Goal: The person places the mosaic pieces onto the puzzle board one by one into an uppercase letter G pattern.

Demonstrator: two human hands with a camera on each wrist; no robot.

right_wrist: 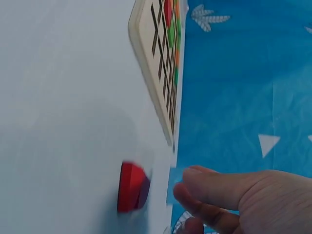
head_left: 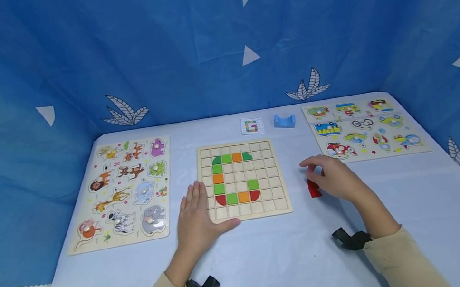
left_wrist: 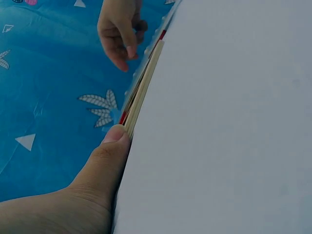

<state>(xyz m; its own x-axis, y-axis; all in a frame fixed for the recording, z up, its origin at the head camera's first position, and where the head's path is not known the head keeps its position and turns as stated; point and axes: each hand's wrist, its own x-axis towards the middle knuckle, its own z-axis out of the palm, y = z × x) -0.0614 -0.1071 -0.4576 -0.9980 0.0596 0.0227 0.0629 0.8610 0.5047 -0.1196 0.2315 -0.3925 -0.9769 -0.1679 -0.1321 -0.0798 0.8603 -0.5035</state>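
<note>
A square wooden grid board [head_left: 280, 199] lies mid-table, with green, orange and red pieces [head_left: 226, 158] set in its cells in a G-like outline. My left hand [head_left: 196, 217] rests at its lower-left corner, fingers straight along the left side and thumb on the front edge. In the left wrist view, the thumb [left_wrist: 100, 163] touches the board's edge. Right of the board, my right hand [head_left: 334, 179] hovers with bent fingers over red pieces [head_left: 314, 189]. In the right wrist view, a gap separates those fingertips from the red block [right_wrist: 129, 187], and nothing shows between them.
An animal knob puzzle [head_left: 133, 193] lies on the left, a vehicle puzzle [head_left: 366, 129] at the back right. Behind the board are a small pattern card [head_left: 252, 126] and a blue holder [head_left: 284, 121]. Blue cloth [head_left: 192, 47] hangs beyond the table.
</note>
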